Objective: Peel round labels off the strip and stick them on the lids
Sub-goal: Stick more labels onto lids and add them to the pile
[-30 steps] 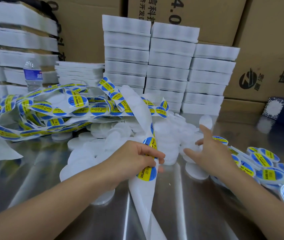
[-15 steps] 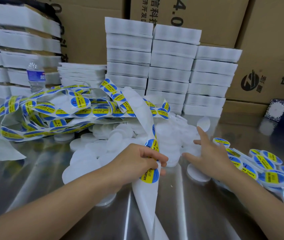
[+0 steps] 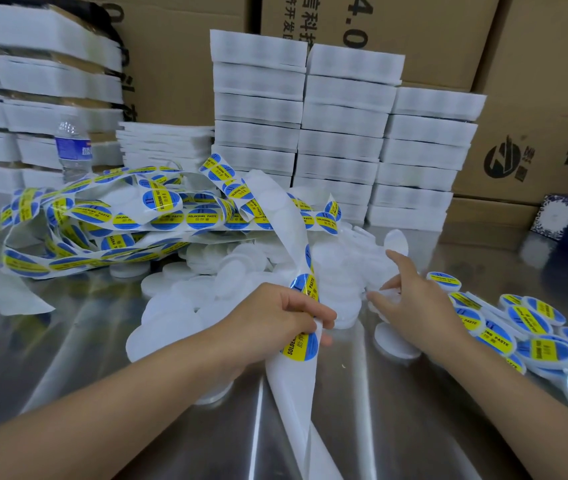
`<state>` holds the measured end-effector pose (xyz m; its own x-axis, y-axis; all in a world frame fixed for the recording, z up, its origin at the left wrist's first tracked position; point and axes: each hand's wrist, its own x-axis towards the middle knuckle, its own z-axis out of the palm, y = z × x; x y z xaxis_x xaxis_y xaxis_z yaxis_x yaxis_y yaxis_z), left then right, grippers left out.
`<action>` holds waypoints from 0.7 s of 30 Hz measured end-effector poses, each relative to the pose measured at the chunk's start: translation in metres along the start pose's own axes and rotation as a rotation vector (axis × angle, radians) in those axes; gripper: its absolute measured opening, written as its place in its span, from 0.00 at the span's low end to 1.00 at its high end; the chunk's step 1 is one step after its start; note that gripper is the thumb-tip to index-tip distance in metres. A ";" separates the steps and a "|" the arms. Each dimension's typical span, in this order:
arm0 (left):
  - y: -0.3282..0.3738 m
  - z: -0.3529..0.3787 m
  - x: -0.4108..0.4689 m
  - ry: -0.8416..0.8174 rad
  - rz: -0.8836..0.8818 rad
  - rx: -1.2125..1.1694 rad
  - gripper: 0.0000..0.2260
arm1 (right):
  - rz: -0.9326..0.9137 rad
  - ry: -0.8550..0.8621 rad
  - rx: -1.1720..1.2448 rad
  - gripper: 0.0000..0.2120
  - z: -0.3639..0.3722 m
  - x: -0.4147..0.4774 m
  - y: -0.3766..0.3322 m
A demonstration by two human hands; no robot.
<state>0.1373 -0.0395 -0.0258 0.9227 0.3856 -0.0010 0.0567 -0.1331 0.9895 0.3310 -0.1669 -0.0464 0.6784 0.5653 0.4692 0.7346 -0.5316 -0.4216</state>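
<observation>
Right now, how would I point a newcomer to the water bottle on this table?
Start at the white stacks on the far left. In front of them, just behind the tangled label strip, stands the water bottle. It is the only clear, upright thing there, with a blue wrapper round its middle, while its neighbours are flat and white.

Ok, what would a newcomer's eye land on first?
A tangled label strip of blue-and-yellow rounds sprawls over the left of the steel table, its near end in the grip of the left hand. At centre the right hand reaches open-fingered into a heap of plain white lids, with labelled lids piled to its right.
</observation>
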 end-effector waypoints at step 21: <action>0.009 -0.001 -0.005 0.070 -0.024 -0.207 0.08 | -0.060 -0.216 0.953 0.21 -0.034 -0.038 -0.072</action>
<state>0.1328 -0.0421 -0.0173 0.8928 0.4500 -0.0218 -0.0079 0.0639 0.9979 0.2519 -0.1714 -0.0078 0.5576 0.7283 0.3983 0.4044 0.1807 -0.8966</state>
